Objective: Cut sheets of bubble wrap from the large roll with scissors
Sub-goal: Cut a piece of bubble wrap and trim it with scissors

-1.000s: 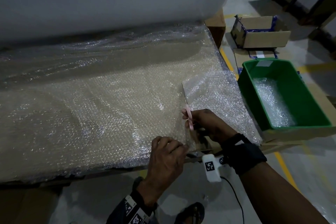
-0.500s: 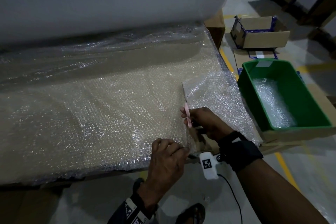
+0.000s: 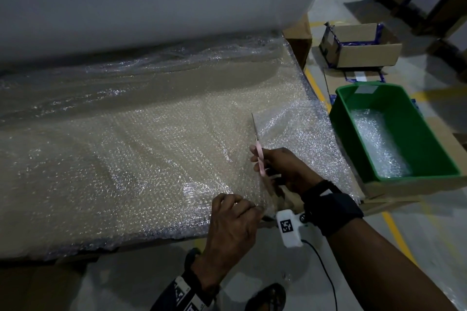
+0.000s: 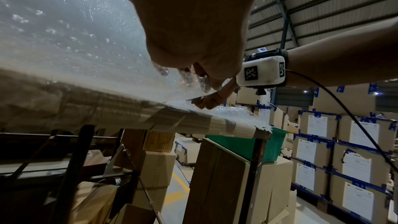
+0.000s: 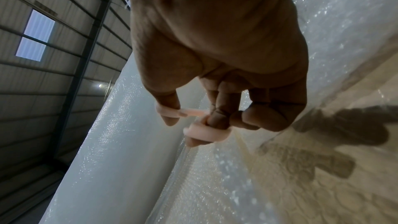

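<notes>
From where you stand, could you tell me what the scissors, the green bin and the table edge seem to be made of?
Scissors: metal blades with a grey sheen; matte pink handles, probably plastic.
Green bin: smooth moulded walls, likely plastic.
Table edge: brown cardboard, seemingly, wrapped in glossy tape with wrinkles.

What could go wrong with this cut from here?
The cut may wander: the bubble wrap is rippled ahead of the scissors, and the left hand pinches it only at the near edge. The strip on the right hangs loose over the table edge toward the green bin, so it could sag and tear unevenly.
</notes>
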`<state>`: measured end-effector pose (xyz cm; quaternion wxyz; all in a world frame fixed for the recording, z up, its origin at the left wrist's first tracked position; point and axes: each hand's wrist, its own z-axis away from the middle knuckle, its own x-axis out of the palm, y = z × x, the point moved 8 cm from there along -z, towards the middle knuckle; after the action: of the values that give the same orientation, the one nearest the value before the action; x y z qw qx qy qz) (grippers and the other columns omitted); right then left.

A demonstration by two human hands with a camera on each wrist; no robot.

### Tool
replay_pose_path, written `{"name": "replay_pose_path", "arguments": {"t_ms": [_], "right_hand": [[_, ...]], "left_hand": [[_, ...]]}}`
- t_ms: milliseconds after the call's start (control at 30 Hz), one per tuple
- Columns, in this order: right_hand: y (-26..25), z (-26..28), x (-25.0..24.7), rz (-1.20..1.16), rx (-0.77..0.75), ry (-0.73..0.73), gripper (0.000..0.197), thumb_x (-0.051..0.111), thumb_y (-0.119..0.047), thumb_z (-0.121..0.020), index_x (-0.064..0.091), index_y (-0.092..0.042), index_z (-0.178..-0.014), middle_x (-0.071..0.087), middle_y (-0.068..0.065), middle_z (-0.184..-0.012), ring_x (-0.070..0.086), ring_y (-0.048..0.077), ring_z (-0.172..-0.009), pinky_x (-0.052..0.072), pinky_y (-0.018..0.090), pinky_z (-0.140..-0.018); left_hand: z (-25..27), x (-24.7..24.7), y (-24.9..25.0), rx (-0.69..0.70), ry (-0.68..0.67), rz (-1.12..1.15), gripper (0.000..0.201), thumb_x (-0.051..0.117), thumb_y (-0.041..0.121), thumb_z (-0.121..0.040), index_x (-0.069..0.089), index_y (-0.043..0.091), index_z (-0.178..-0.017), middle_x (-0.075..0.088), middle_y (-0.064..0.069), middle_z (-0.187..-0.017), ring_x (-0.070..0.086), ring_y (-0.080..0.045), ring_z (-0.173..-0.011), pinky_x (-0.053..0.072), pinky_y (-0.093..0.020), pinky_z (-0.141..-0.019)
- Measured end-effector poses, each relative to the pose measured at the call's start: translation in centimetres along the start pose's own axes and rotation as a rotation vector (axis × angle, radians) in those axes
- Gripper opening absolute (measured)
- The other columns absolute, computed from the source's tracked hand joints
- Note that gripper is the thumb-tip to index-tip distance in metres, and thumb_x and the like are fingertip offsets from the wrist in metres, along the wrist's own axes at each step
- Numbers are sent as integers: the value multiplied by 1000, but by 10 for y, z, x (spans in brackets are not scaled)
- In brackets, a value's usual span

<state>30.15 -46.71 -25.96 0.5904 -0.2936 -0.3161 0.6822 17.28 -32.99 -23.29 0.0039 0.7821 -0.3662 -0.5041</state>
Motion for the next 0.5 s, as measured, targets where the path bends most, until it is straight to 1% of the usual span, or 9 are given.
{"name": "replay_pose_path", "arguments": {"t_ms": [67,167,200,333,433,500], "right_hand": [[-1,0,0,-9,-10,12,59,78,-72,-74,82,-15,-87,77,4,-82,55,11,-58,29,27,-56],[-2,1,-2,-6,-25,49,48,79,-61,-83,82,-13,-89,75,3,-77,53,10,-55,29,26,-55],[-2,1,-3,-2,-25,57,47,79,-59,-84,82,-12,-90,75,3,-78,53,10,-55,29,27,-56],[-1,3,-3,2,-1,54,45,81,-60,-81,82,-15,-87,77,5,-82,52,10,-52,28,25,-53],[-5,11,-1,25,13,24,51,78,-63,-82,81,-14,-95,81,5,-90,53,9,-54,28,24,-51],[-8,17,3,51,23,-25,55,75,-62,-85,78,-9,-102,81,9,-97,55,9,-56,29,23,-50]], "left_hand": [[0,0,1,3,-1,-4,16,78,13,-88,76,25,-99,71,11,-93,62,-24,-90,47,-46,-84],[-1,-2,1,3,-2,-12,17,78,11,-85,77,24,-96,70,11,-91,62,-24,-88,46,-45,-84],[-1,-1,0,1,-4,-15,16,78,11,-86,77,24,-96,70,11,-91,62,-24,-88,46,-44,-84],[-1,-1,-1,-6,-16,-12,12,77,14,-88,77,23,-96,70,10,-92,62,-24,-88,46,-45,-84],[0,-1,-2,-13,-11,-8,14,78,15,-88,78,23,-99,71,10,-92,61,-24,-89,46,-46,-85],[0,-1,-3,-18,-7,-4,12,77,16,-90,78,23,-99,71,10,-93,61,-25,-90,46,-45,-86]]}}
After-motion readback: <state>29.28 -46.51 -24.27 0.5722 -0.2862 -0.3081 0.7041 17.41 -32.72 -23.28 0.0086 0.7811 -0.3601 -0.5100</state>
